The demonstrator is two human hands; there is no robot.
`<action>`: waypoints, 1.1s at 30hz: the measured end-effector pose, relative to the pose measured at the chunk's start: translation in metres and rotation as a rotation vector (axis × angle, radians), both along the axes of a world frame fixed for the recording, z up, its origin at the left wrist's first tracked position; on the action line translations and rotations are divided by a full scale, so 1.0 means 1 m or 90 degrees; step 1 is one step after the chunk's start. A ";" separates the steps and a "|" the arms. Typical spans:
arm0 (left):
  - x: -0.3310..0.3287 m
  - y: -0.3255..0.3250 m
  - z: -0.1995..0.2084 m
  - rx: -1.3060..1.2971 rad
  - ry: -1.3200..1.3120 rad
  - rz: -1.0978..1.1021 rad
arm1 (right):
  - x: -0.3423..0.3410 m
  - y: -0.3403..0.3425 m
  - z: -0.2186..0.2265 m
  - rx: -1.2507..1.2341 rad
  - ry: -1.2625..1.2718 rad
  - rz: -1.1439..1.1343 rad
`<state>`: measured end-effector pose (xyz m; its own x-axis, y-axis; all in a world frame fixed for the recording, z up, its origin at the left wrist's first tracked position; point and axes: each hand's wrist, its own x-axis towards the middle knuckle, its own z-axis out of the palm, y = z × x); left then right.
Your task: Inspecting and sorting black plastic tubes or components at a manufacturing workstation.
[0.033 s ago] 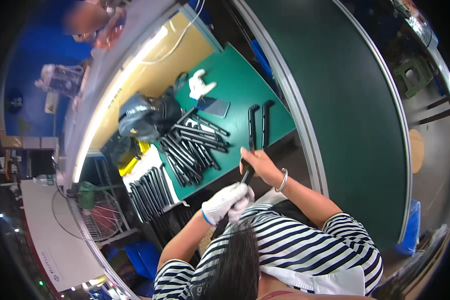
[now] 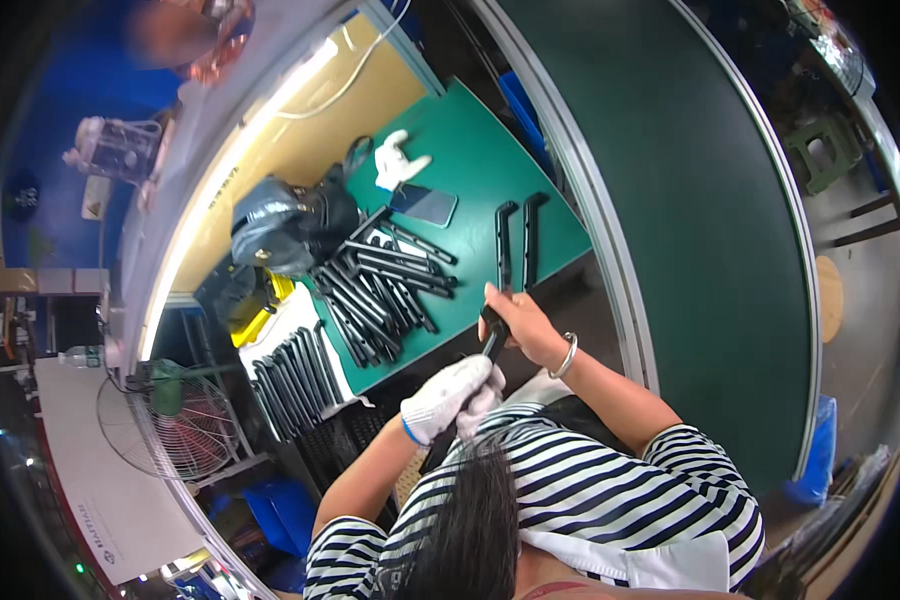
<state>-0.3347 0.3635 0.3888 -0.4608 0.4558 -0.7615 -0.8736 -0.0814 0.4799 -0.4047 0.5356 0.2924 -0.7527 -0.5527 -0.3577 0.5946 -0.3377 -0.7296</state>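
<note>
My left hand [image 2: 452,400], in a white knit glove with a blue cuff, is closed around the lower end of a black plastic handle-like part [image 2: 494,342]. Bare, with a bangle at the wrist, my right hand [image 2: 522,326] grips the upper end of the same piece. The part is tilted in front of my body, just off the table's near edge. Two similar black bent-end bars [image 2: 533,240] lie side by side beyond my right hand. To the left is a loose pile of several more black bars [image 2: 370,295]. My fingers hide much of the held piece.
The green table [image 2: 480,150] carries a phone [image 2: 425,205], a white glove [image 2: 398,162] and a dark bag [image 2: 280,225]. Several black bars [image 2: 295,380] lie in a row on white sheeting at the left corner. A metal-framed dark green panel [image 2: 690,200] stands at right, a fan [image 2: 170,420] at left.
The view has shifted slightly, so the table and its things sit a little higher and further left. Both hands keep their hold on the black part.
</note>
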 end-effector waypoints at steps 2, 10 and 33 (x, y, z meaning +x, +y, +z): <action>0.004 -0.019 0.000 -0.078 0.036 -0.001 | 0.009 -0.014 0.004 -0.069 -0.101 -0.021; 0.011 -0.136 -0.045 -0.328 0.573 -0.499 | 0.086 -0.126 -0.013 0.515 0.280 -0.328; 0.076 -0.215 -0.073 0.225 -0.121 -0.264 | 0.213 -0.193 -0.026 -0.111 -0.163 -0.405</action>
